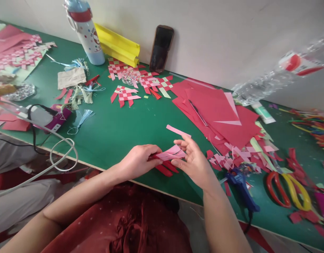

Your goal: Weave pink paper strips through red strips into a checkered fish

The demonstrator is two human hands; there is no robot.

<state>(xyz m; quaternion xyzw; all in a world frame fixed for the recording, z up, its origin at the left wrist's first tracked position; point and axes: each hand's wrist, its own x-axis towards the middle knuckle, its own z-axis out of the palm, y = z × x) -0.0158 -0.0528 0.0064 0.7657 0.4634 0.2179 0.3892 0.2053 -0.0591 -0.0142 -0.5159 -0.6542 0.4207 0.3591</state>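
Between my hands, over the front of the green table, is a bundle of pink and red paper strips [172,153]. My left hand [141,161] pinches its left end between thumb and fingers. On the right side of the bundle, my right hand [190,160] has its fingers curved apart around the pink ends; whether they press on the paper is hard to tell. Several red strips hang below the pink ones. A loose pink strip [178,131] lies just beyond my right fingertips. Woven red and pink pieces [125,95] rest farther back on the table.
A bottle [85,35], yellow folded piece [117,44] and phone [162,49] stand along the wall. Red sheets [212,105] with a pen lie right of centre. A blue glue gun [242,191] and scissors [288,189] are at right; tassels and a white cable [63,158] are left.
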